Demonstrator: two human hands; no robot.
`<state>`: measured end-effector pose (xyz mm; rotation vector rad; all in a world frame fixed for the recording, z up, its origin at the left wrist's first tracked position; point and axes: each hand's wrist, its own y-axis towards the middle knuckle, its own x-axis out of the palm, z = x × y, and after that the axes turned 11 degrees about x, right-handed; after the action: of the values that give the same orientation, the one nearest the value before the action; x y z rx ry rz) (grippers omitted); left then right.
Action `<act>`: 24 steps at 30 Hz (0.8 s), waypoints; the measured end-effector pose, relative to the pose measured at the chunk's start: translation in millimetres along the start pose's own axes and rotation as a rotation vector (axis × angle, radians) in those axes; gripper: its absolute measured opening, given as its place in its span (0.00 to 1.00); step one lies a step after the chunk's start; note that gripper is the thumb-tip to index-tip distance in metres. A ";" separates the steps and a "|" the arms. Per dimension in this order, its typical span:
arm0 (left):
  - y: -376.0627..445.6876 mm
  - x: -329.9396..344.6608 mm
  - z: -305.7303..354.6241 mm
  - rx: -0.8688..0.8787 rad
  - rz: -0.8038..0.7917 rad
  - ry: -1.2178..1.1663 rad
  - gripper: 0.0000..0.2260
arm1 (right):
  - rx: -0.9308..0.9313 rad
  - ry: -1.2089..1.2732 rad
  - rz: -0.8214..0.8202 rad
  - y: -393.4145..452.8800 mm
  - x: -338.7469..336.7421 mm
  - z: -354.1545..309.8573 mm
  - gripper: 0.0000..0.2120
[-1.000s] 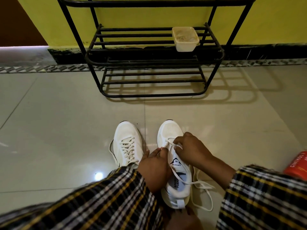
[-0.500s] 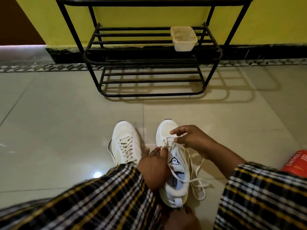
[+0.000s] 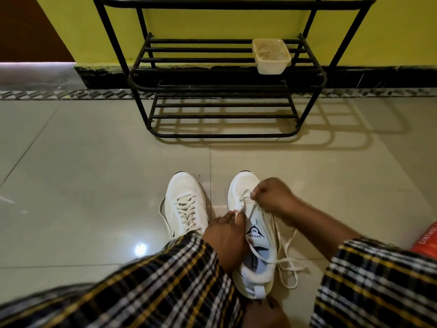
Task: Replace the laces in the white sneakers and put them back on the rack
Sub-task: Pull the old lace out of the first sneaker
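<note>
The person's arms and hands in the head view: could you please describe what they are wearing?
Both hands, the left hand and the right hand, are bare, with no gloves, rings or watch visible. Each forearm emerges from a loose plaid sleeve of dark fabric crossed with white and yellow stripes. The fingernails look short and pale.

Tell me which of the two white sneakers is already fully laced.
The left sneaker, untouched beside the left hand. The right sneaker has loose lace trailing, pinched by the right hand.

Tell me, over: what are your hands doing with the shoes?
Right hand pinching lace at right shoe front. Left hand holding lace there too. Left shoe laced. Rack holds only a tub.
</note>
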<state>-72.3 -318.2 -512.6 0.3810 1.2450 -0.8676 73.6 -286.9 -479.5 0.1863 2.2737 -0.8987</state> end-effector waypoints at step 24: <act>1.6 -1.7 -1.3 0.046 -0.032 0.004 0.23 | -0.114 0.487 0.000 -6.2 -15.9 -17.4 0.10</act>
<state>-72.1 -315.7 -511.7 0.4001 1.2392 -0.9243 74.1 -278.6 -456.6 0.3889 2.7644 -0.7815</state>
